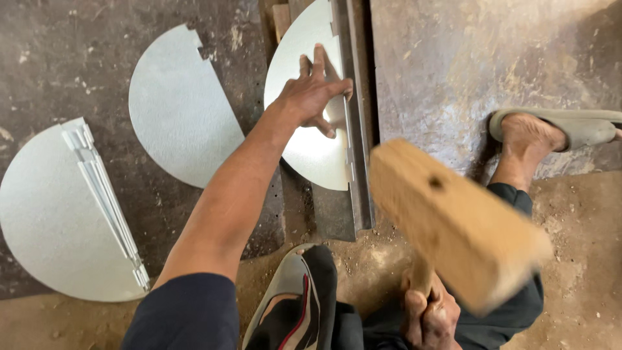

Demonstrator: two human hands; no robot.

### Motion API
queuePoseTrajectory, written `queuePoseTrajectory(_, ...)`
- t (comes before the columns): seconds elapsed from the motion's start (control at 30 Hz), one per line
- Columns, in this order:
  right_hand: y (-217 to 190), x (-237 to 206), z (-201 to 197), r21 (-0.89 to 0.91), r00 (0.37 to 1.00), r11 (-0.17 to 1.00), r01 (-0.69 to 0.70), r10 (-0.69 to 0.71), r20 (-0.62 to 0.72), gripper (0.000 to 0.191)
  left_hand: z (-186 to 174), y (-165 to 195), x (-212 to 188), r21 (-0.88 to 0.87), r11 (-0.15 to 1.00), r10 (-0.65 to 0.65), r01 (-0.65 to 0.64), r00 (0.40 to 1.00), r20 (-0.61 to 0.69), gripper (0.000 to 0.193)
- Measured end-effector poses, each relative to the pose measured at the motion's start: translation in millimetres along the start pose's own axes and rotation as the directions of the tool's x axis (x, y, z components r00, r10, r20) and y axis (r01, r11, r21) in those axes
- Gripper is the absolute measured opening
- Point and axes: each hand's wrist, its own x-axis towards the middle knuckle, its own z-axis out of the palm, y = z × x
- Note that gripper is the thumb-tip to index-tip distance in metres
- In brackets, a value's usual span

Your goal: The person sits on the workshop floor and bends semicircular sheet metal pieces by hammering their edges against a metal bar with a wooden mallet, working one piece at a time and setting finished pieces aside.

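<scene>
Left hand (315, 97) is pressed flat, fingers spread, on the half-round sheet-metal piece (304, 139), pinning its straight folded edge against the steel bar (358, 129) just right of it. Right hand (427, 317), below that bar, is clenched around the handle of my wooden mallet (453, 223), whose blurred head hangs just right of the bar's lower end. Left of the bar lies a second half-disc (178, 107) flat on the floor, and farther left a third half-disc (55, 214) with a folded seam along its straight side. My sandalled foot (551, 129) rests well right of the bar.
</scene>
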Motion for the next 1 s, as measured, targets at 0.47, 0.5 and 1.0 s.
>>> queuePoseTrajectory(0.47,14,-12,11,-0.113,0.983,0.986,0.122,-0.136,-0.126,0.022,5,-3,3,-0.049,0.999,0.004,-0.005,1.000,-0.026,0.106)
queuePoseTrajectory(0.5,14,-10,11,-0.163,0.969,0.969,0.187,-0.210,-0.133,0.023,5,-3,2,-0.051,0.999,0.007,-0.008,1.000,-0.019,0.107)
queuePoseTrajectory(1.0,95,-16,11,0.515,0.894,0.772,-0.373,0.447,-0.022,0.030,7,-4,0,-0.006,0.999,0.035,-0.035,0.999,0.005,0.109)
